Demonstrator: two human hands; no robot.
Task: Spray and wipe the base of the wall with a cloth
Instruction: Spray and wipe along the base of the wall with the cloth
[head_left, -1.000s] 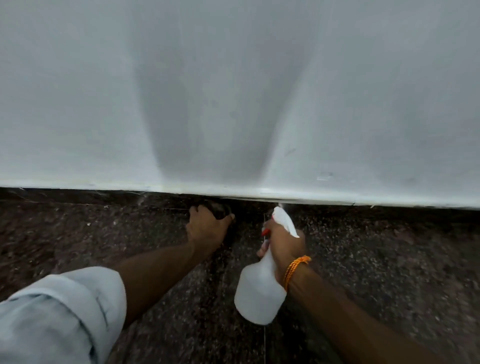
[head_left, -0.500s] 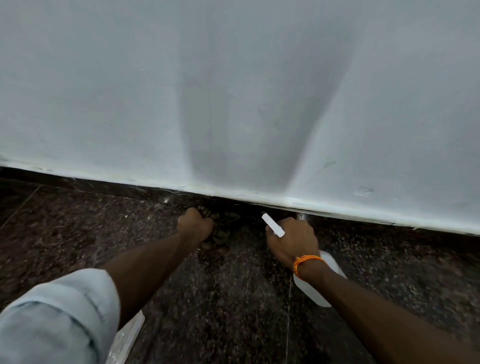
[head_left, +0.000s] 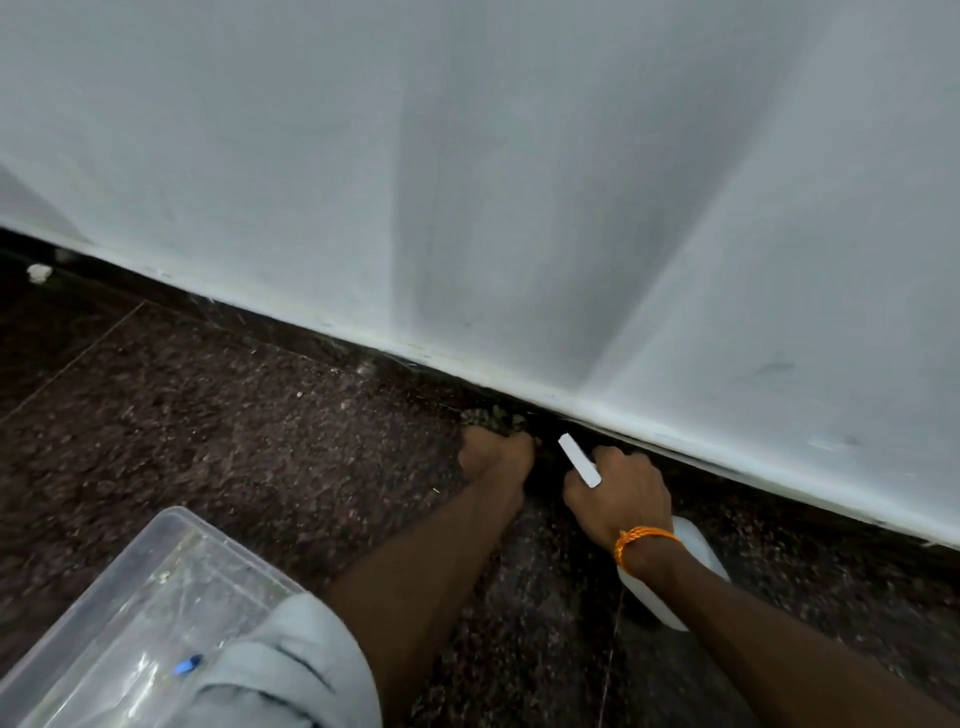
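Observation:
A white wall (head_left: 519, 182) meets a dark skirting strip (head_left: 291, 325) above the speckled brown floor. My left hand (head_left: 496, 457) is closed on a dark patterned cloth (head_left: 493, 418) pressed against the skirting; most of the cloth is hidden by the hand. Just to its right, my right hand (head_left: 621, 493) grips the neck of a white spray bottle (head_left: 675, 571). The bottle's body lies low behind my wrist and its white head (head_left: 579, 460) pokes up over my fingers. An orange thread is tied around that wrist.
A clear plastic storage box (head_left: 135, 613) sits on the floor at the lower left, beside my pale sleeve (head_left: 291, 670). A small white scrap (head_left: 39, 272) lies by the skirting at far left. Tile joints cross the floor.
The view has swung so the wall base now slopes down to the right. The bottle went from upright to lying low behind my right hand. Both hands moved right along the skirting; the box came into view.

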